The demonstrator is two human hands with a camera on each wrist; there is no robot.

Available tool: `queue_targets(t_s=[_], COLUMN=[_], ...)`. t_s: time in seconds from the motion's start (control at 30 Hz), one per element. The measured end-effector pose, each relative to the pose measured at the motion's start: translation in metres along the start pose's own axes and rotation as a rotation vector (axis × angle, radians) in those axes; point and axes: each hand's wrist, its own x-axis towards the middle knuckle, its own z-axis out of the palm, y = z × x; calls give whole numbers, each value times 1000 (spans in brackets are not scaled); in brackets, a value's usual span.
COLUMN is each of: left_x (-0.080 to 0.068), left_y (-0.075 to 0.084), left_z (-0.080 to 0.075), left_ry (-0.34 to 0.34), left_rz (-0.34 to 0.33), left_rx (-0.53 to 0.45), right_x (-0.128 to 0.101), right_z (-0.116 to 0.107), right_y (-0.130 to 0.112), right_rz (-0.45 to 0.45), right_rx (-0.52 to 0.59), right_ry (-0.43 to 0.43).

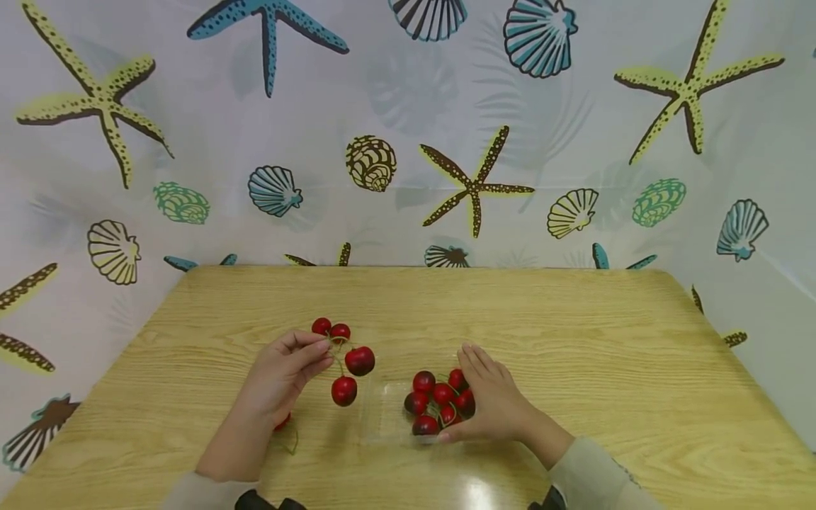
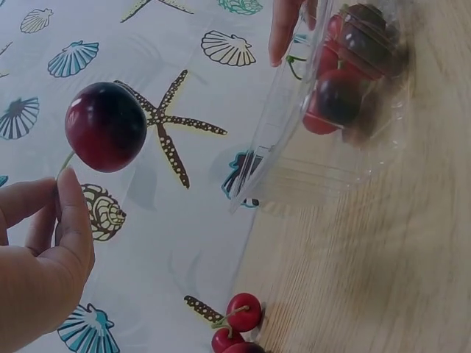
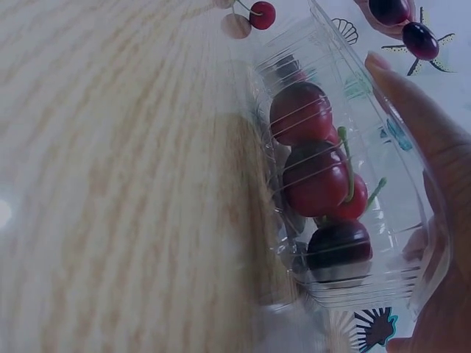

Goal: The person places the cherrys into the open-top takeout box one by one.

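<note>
A clear plastic tray point(image 1: 382, 418) is sat near the front middle of the wooden table point(image 1: 574, 340), and everything else is placed off it. It's see-through with ribbed walls, and a pile of dark red cherries point(image 1: 440, 404) with green stems is held inside, bunched toward its right end. The right hand point(image 1: 494, 404) is laid against the tray's right side, fingers straight and close together along the wall, thumb at the near corner.

Just left of the tray, a pair of glossy cherries point(image 1: 353, 375) is dangled above the tabletop, the stems pinched between the thumb and fingertips of the left hand point(image 1: 280, 382). A bit farther back and left, two more cherries point(image 1: 331, 330) are lying on the wood.

Lots of bare table is left behind the tray and off to its right. The far edge is butted up against a seashell-and-starfish backdrop point(image 1: 408, 142), which is also wrapped round both sides.
</note>
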Motion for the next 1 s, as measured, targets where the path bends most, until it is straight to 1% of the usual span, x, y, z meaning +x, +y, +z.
queue_targets(t_s=[0.13,0.27,0.43,0.7,1.0], left_x=[4,6,8,12,16], left_y=[-4,-9,-15,-25,-35], left_z=[6,10,16,25,29], left_ry=[-9,-52,-81,-96,-104], left_rz=[-26,-36,-57,-101,-152], left_rx=[-2,-15,-12,-4,33], right_x=[0,0,1,1,1], right_z=[0,-1,0,0,0], right_y=[0,1,1,2,1], right_rz=[-5,-4,-2,-6,-3], right_rx=[-8,-18,-26,-26,-26], right_ry=[0,2,4,15,12])
